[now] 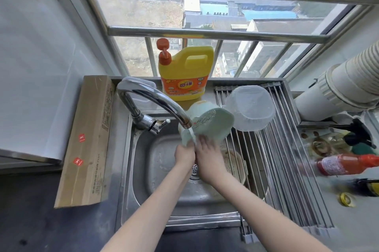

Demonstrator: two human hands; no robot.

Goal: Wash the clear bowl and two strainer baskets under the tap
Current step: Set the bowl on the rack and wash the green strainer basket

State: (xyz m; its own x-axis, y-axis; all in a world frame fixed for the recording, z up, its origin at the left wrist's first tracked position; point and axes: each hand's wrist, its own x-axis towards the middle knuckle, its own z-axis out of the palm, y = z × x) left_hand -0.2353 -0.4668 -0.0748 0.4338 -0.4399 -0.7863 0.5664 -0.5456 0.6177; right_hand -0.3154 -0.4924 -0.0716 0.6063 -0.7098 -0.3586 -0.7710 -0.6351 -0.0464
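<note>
Green strainer basket (207,123) was tilted on its side over the steel sink (162,190), just beside the spout of the chrome tap (155,104), and a stream of water (191,134) ran down onto its lower rim. Both hands met at that lower edge. The left hand (184,154) had its fingers (189,145) curled up around the rim, gripping it from below. The right hand (208,156) lay against the basket's perforated wall, its fingers (203,141) mostly straight and spread on the plastic; whether the thumb hooked the rim could not be told, as the left hand covered it.

The clear bowl (250,108) sat upside down on the roll-up drying rack (287,159) that spanned the right side of the sink, touching or nearly touching the green basket's upper edge. A second strainer basket (235,166), beige, lay low in the sink under the rack's left bars, just right of the right wrist and partly hidden by it. The drain (194,169) showed between the two wrists.

Behind the sink, on the ledge by the window (205,16), stood a yellow detergent bottle (185,75) with an orange pump. A long cardboard box (88,141) lay on the desk (30,221) left of the sink. To the right, blurred, were a red sauce bottle (344,164) on its side and a pale ribbed duct (348,81) above it.
</note>
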